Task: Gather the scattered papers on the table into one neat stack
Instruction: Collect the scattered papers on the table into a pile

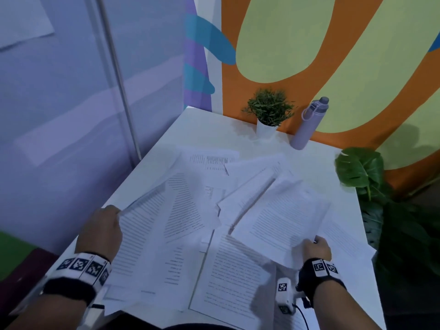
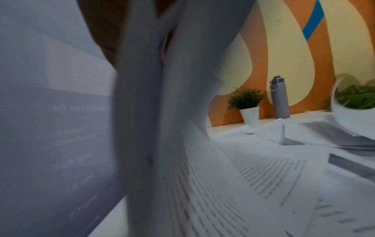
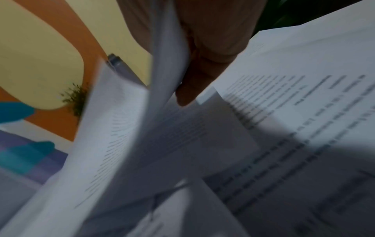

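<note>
Several printed white sheets lie overlapping across the white table [image 1: 316, 163]. My left hand [image 1: 107, 225] grips the left edge of a bundle of sheets [image 1: 152, 210] and lifts that edge off the table; the left wrist view shows the bundle [image 2: 146, 112] curving up close to the lens. My right hand [image 1: 314, 246] pinches the near corner of a sheet [image 1: 281, 215] raised above the pile, with the thumb and fingers [image 3: 202, 67] on either side of the paper [image 3: 168, 52]. More sheets [image 1: 228, 270] lie flat between my hands.
A small potted plant [image 1: 269, 113] and a lilac water bottle [image 1: 309, 125] stand at the table's far edge against the painted wall. A large leafy plant [image 1: 366, 172] stands off the right side. A blue partition runs along the left.
</note>
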The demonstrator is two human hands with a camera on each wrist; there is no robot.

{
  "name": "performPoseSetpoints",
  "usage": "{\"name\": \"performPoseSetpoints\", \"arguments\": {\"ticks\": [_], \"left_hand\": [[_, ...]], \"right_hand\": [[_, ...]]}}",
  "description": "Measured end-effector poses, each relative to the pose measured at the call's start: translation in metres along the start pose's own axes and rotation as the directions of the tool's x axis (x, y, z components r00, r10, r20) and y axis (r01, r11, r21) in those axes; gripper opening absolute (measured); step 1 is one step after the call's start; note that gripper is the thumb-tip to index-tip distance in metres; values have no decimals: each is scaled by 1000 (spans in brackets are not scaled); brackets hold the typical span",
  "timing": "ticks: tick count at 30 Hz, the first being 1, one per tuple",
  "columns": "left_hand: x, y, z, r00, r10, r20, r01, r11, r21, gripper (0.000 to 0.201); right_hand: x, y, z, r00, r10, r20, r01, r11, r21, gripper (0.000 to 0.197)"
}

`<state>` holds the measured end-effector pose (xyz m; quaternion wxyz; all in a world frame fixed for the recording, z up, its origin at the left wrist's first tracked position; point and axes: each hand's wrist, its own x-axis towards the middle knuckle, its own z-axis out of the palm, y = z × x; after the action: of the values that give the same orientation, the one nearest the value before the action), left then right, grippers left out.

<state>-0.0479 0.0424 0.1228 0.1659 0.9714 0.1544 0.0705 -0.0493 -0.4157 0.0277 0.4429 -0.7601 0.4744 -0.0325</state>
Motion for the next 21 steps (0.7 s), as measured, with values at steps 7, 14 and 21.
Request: {"name": "performPoseSetpoints", "arguments": {"ticks": [7,14,21], "left_hand": [[4,1,-35,974,10,-225,-27,997,-74,21],[12,5,-69,873,-152,-464,-66,905,-421,27],[26,13,-12,942,-334,-24,281,828,-486,33]], "right_hand": [[10,16,11,994,59,93,-34,967,-251,32],[1,11,20,993,-102,50,110,973,-201,31],[-13,11,7,996,-81,50,77,995,70,64]]}}
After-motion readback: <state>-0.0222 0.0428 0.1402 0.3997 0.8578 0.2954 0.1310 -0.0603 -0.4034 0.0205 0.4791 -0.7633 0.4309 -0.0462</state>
